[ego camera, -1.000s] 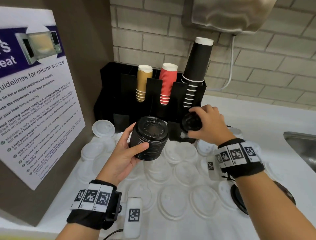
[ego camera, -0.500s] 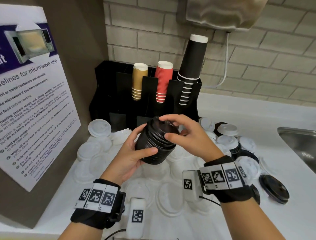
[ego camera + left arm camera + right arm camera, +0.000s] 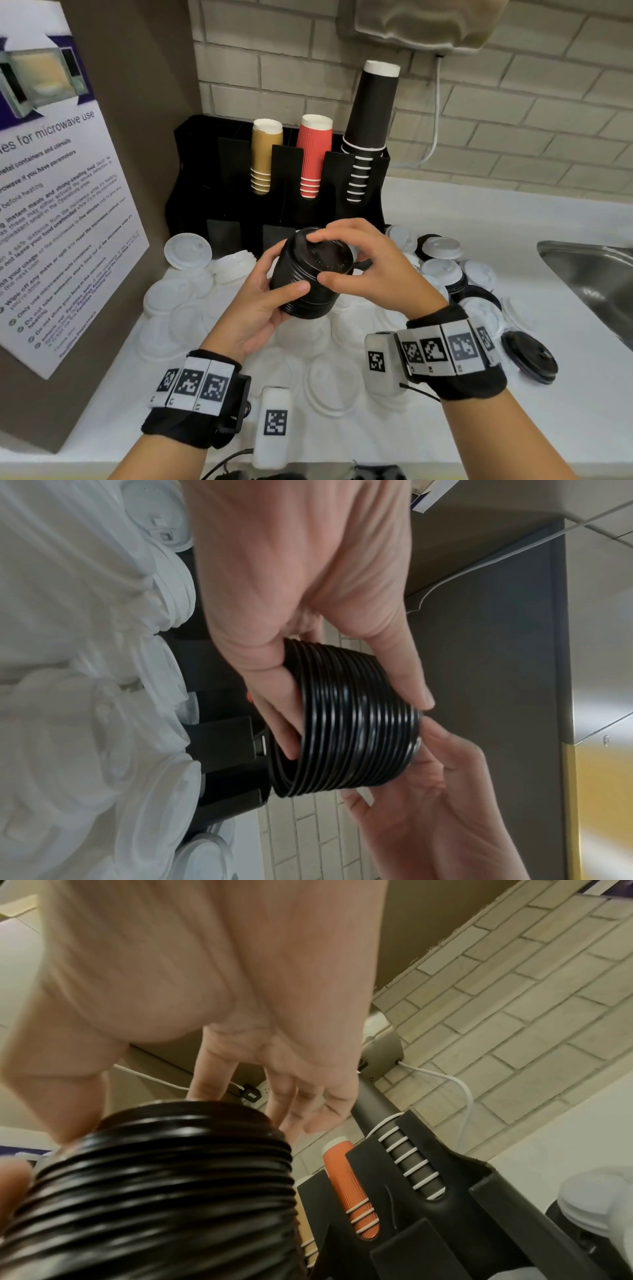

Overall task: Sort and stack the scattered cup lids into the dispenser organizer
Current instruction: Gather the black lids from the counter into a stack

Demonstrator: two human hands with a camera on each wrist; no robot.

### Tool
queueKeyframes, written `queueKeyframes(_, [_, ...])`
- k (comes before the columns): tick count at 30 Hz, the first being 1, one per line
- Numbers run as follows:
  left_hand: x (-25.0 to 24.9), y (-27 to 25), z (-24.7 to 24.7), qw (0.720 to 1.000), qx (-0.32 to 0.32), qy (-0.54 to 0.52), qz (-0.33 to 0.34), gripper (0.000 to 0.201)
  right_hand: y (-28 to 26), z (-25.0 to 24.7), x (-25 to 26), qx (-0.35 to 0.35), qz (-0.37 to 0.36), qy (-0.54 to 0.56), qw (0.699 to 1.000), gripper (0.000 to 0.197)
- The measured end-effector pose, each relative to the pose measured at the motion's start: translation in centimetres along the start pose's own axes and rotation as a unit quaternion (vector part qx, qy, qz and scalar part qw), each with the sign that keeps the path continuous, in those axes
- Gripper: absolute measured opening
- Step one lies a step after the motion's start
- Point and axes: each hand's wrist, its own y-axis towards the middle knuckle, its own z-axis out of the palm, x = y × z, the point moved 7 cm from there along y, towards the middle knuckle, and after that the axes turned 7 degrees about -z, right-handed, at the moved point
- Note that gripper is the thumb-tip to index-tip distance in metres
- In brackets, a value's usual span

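Note:
A tall stack of black cup lids (image 3: 310, 281) is held tilted above the counter, in front of the black dispenser organizer (image 3: 239, 205). My left hand (image 3: 286, 270) grips the stack's side from below, thumb in front and fingers behind. My right hand (image 3: 322, 257) sits over the stack's top, its thumb and fingers curled around the topmost lid's rim. The left wrist view shows the ribbed stack (image 3: 352, 723) between both hands. In the right wrist view the stack (image 3: 154, 1191) fills the lower left, with the organizer (image 3: 428, 1218) behind. Many white lids (image 3: 329, 387) lie scattered on the counter below.
The organizer holds tan cups (image 3: 265, 154), red cups (image 3: 313, 154) and tall black cups (image 3: 371, 113). More white and black lids (image 3: 529, 356) lie at the right. A steel sink (image 3: 589, 274) is at the far right. A poster panel (image 3: 51, 222) walls the left side.
My right hand has carried a black lid from near the organizer over to the stack and now closes on its top. My left hand has tilted the stack slightly.

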Motion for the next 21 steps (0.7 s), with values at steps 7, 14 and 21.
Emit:
queueKeyframes(7, [-0.5, 0.7, 0.4, 0.998, -0.008, -0.053, 0.018, 0.089, -7.1, -6.6, -6.5, -0.135, 0.219, -0.058, 0.965, 0.041])
queueKeyframes(14, [-0.7, 1.1, 0.8, 0.999, -0.004, -0.036, 0.038, 0.054, -18.9, -8.8, -13.3, 0.006, 0.583, -0.198, 0.788, 0.096])
queueKeyframes(21, [-0.5, 1.4, 1.3, 0.999, -0.004, -0.031, 0.031, 0.059, -19.8, -7.4, -13.4, 0.034, 0.597, -0.233, 0.767, 0.111])
